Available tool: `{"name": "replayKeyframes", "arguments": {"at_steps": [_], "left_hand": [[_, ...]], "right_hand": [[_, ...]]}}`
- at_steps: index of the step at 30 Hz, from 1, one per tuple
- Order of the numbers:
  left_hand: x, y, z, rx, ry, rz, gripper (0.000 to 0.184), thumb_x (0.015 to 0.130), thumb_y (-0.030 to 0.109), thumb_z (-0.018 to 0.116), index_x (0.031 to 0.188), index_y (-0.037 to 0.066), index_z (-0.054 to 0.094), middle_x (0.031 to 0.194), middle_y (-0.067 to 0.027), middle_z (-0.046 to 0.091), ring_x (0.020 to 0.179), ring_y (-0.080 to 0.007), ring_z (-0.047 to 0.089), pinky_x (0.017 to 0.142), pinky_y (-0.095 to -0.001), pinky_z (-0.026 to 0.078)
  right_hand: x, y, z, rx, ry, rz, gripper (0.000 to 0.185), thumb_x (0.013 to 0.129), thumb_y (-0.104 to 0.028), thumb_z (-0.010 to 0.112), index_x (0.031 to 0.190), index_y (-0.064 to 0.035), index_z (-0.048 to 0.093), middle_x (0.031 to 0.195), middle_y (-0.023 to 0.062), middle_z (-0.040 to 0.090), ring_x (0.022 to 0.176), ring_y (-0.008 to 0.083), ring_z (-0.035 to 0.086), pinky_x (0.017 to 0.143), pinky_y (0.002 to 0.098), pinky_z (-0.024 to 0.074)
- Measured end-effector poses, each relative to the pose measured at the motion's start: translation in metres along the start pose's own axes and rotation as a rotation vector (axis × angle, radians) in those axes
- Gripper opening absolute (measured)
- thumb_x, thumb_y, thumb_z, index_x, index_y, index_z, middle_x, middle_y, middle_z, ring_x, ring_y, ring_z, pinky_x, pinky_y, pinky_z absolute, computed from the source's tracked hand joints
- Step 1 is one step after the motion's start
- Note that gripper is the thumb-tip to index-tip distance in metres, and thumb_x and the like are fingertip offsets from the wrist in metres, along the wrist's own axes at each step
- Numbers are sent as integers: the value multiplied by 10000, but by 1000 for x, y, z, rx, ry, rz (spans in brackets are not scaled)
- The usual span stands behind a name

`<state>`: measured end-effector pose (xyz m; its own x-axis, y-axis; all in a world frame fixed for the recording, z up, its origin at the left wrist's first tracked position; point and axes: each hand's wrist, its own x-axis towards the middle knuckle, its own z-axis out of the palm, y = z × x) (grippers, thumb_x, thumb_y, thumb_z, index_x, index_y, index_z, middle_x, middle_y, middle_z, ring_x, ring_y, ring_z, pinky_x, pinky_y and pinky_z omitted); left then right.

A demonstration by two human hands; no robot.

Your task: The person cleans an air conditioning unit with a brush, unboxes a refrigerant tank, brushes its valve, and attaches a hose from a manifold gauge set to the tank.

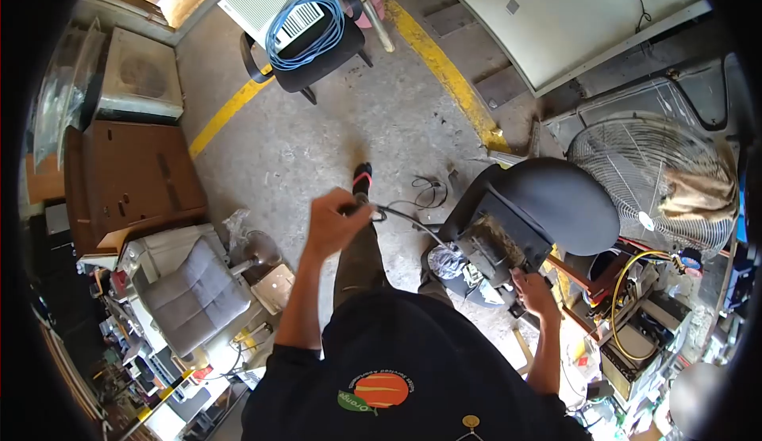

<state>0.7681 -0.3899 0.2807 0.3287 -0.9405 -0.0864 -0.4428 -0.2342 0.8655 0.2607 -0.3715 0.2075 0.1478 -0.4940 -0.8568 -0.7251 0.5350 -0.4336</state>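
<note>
My left hand is raised in front of me, its fingers closed round a dark cable. The cable runs right to a grimy grey machine that looks like a motor unit, with brownish dirt on its housing. My right hand is wrapped round a part at the machine's near right end; the exact part is hidden by the fingers. The machine is in front of a black chair, and whether it touches the chair I cannot tell. Under it shows a crumpled, shiny bag-like bundle.
A large fan guard stands at the right, near a yellow hose and cluttered shelves. Ahead, a chair bears coiled blue cable. On the left are a brown cabinet and a grey cushioned seat. Loose cable lies on the floor.
</note>
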Motion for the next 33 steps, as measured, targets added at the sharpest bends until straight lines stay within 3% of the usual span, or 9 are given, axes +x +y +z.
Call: {"name": "replayKeyframes", "arguments": {"at_steps": [2, 6, 9, 13, 15, 21, 26, 28, 33], "left_hand": [[49, -6, -36, -50, -54, -217, 384, 800, 194, 885, 640, 3, 593, 573, -2, 532, 579, -70, 435, 516, -305, 358], [154, -74, -109, 245, -89, -38, 357, 786, 263, 885, 728, -31, 691, 564, -62, 538, 560, -100, 446, 531, -332, 392], [206, -124, -173, 325, -180, -243, 412, 775, 354, 875, 754, -23, 710, 661, -164, 641, 569, -216, 556, 575, -382, 442], [194, -276, -278, 737, -379, -311, 431, 769, 386, 870, 775, -10, 700, 736, -201, 678, 654, -325, 647, 634, -452, 482], [154, -337, -340, 715, -400, -488, 410, 746, 375, 879, 794, 3, 714, 767, -201, 691, 730, -385, 674, 672, -484, 505], [105, -444, -451, 701, 45, -470, 272, 877, 276, 777, 845, 13, 713, 909, -192, 713, 893, -355, 679, 814, -451, 515], [203, -441, -474, 632, 234, -659, 281, 980, 272, 666, 952, -7, 681, 914, -190, 704, 886, -331, 687, 835, -443, 555], [244, -404, -440, -12, 317, -879, 200, 1004, 200, 575, 927, 20, 620, 826, -92, 624, 841, -272, 726, 785, -455, 605], [306, -312, -331, 20, -39, -953, 231, 1023, 261, 572, 891, 74, 541, 749, -61, 554, 796, -291, 737, 699, -475, 642]], "right_hand": [[-14, -57, 15, 195, -40, 87, 651, 1023, -650, 515, 598, -174, 383, 539, -69, 355, 474, 74, 329, 454, 299, 253], [34, -132, 68, 332, -27, 100, 609, 1051, -569, 525, 605, -174, 395, 541, -70, 326, 457, 76, 312, 443, 290, 241], [85, -197, 111, 406, -48, 109, 585, 1071, -505, 527, 605, -183, 385, 542, -76, 319, 436, 63, 282, 431, 290, 211], [172, -229, 186, 326, 22, 28, 582, 1070, -505, 531, 606, -189, 379, 548, -80, 304, 447, 57, 281, 437, 293, 209], [207, -240, 200, 258, -71, 15, 692, 1032, -616, 514, 624, -57, 492, 556, -9, 425, 527, 120, 423, 513, 355, 325], [193, -396, 204, -66, -142, -250, 677, 1022, -598, 520, 742, 6, 638, 624, 142, 580, 607, 246, 543, 617, 439, 425], [171, -472, 208, -220, -123, -326, 710, 951, -669, 547, 829, 7, 725, 751, 260, 658, 723, 431, 638, 690, 491, 474], [186, -467, 219, -157, -118, -334, 751, 934, -711, 534, 845, 4, 746, 789, 263, 681, 789, 440, 674, 735, 505, 502], [254, -434, 259, -80, -102, -202, 825, 938, -754, 491, 878, 22, 764, 827, 281, 701, 839, 446, 693, 785, 520, 516]]}}
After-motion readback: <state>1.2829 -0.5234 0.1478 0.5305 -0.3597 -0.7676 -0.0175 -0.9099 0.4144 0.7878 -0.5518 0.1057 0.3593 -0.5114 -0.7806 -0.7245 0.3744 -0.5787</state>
